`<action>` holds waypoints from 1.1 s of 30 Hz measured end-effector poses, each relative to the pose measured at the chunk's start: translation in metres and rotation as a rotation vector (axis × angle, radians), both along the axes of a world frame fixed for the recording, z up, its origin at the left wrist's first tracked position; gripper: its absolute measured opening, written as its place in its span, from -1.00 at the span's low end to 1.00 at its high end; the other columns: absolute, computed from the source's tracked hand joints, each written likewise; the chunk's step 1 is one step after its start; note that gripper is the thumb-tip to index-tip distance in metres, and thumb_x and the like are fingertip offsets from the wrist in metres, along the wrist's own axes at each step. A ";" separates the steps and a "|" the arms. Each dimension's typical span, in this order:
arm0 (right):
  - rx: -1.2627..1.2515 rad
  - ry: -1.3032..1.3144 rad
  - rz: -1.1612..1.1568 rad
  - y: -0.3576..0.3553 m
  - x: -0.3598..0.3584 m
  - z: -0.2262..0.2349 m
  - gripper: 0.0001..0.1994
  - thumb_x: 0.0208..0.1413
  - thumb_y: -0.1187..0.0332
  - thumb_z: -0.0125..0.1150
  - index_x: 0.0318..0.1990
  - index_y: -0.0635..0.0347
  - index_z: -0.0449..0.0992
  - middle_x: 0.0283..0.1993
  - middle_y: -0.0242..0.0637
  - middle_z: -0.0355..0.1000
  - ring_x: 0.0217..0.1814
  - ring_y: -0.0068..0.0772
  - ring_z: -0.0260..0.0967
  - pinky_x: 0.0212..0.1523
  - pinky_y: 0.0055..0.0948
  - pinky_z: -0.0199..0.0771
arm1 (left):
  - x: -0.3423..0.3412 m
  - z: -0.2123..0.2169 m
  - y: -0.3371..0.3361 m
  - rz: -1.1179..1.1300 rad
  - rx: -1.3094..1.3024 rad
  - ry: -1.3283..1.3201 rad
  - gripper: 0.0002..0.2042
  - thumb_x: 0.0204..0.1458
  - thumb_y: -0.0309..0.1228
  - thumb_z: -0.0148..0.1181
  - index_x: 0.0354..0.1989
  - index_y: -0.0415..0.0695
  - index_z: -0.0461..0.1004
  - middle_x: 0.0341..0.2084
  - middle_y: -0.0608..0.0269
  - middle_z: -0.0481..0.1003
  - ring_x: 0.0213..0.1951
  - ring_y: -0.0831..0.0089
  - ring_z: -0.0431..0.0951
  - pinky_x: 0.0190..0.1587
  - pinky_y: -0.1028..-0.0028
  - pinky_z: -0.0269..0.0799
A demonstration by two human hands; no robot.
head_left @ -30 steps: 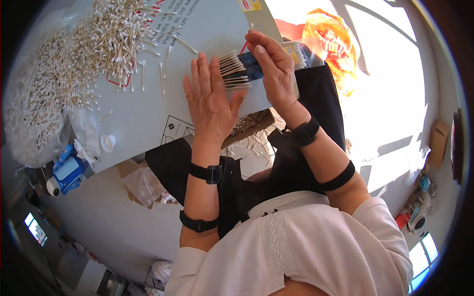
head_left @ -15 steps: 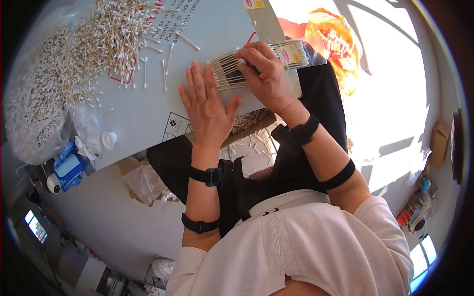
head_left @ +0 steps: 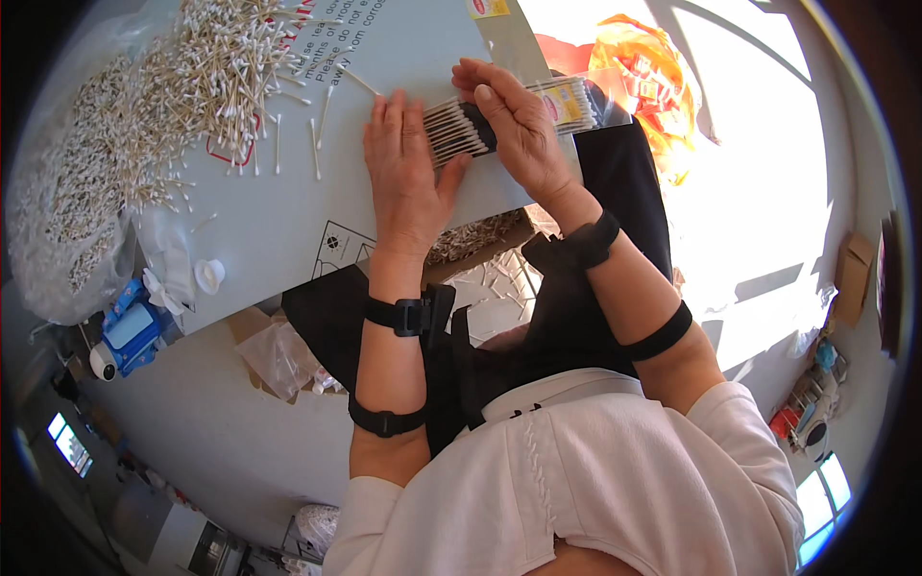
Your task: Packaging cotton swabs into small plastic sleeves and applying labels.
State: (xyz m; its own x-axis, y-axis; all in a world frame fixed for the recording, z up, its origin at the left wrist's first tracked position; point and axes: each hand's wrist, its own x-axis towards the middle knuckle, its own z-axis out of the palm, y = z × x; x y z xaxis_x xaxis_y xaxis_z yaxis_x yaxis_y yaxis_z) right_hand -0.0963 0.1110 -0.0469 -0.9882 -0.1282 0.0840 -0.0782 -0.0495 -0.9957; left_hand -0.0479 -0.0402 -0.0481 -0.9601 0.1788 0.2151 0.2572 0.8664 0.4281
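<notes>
A row of cotton swabs [head_left: 453, 134] lies side by side on the grey tabletop between my hands. My left hand [head_left: 405, 182] is flat, its fingers stretched forward and its palm side against the swabs' left ends. My right hand [head_left: 521, 134] stands at the row's right side, fingers extended with nothing gripped in them. Beneath and beside it a dark strip shows at the swabs' right ends, partly hidden by the hand. Just beyond it lies a clear pack of swabs [head_left: 576, 104] with a yellow and red label.
A large heap of loose cotton swabs [head_left: 144, 125] spills from a clear plastic bag at the left. Several stray swabs lie near it. Below the table edge sits a box of swabs [head_left: 480, 237]. An orange bag [head_left: 643, 86] lies at the right; a blue object [head_left: 134, 326] hangs at left.
The fanned swabs are now drawn into a tighter, more even row. My right hand has loosened its bent fingers and straightened them. My left hand has shifted slightly forward and right.
</notes>
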 end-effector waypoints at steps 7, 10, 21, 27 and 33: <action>-0.133 -0.037 -0.086 -0.009 0.009 -0.007 -0.59 0.41 0.28 -0.12 0.27 0.33 0.30 0.29 -0.18 0.29 0.37 -0.37 0.20 0.38 -0.41 0.19 | -0.004 -0.003 0.014 0.262 1.010 0.032 -0.38 0.29 -0.17 -0.02 0.39 -0.30 0.03 0.39 -0.01 0.05 0.41 0.16 0.02 0.42 0.23 -0.13; -0.146 -0.014 -0.079 -0.016 0.010 -0.012 -0.59 0.41 0.27 -0.12 0.27 0.34 0.29 0.34 -0.15 0.24 0.40 -0.37 0.16 0.41 -0.40 0.15 | -0.011 -0.004 0.021 0.277 1.160 0.004 -0.39 0.32 -0.14 -0.09 0.40 -0.29 0.02 0.39 0.01 0.05 0.42 0.23 0.02 0.42 0.25 -0.13; 0.081 0.078 -0.159 0.000 0.013 0.002 -0.80 0.16 0.39 0.20 -0.09 0.25 0.54 0.02 -0.17 0.47 -0.02 -0.31 0.48 0.00 -0.41 0.44 | -0.004 -0.005 0.014 0.262 1.227 0.100 -0.52 0.24 -0.40 0.06 0.30 -0.27 0.20 0.30 0.03 0.24 0.37 0.22 0.14 0.42 0.23 -0.07; 0.611 0.207 -0.017 0.027 0.010 0.022 -0.95 0.00 0.45 0.25 -0.37 0.17 0.52 -0.38 -0.26 0.44 -0.31 -0.13 0.46 -0.33 -0.26 0.42 | 0.005 0.010 -0.004 0.228 0.304 0.193 -0.80 -0.12 -0.62 0.30 -0.28 -0.15 0.54 -0.22 0.25 0.47 -0.05 0.27 0.41 0.02 0.26 0.34; 0.885 0.383 0.053 0.020 0.011 0.014 -0.96 -0.01 0.44 0.24 -0.40 0.14 0.51 -0.36 -0.26 0.40 -0.25 -0.13 0.46 -0.31 -0.18 0.40 | -0.005 0.015 -0.002 0.122 0.181 0.126 -0.84 -0.23 -0.58 0.35 -0.46 -0.09 0.51 -0.39 0.34 0.39 -0.20 0.26 0.39 -0.10 0.28 0.26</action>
State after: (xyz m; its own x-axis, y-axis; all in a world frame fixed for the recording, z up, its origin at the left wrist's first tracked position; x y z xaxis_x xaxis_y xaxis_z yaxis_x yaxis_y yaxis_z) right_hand -0.0852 0.1315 -0.0325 -0.9050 -0.3435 0.2510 -0.4247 0.6940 -0.5813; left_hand -0.0526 -0.0423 -0.0327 -0.9358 0.0106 0.3524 0.2162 0.8067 0.5500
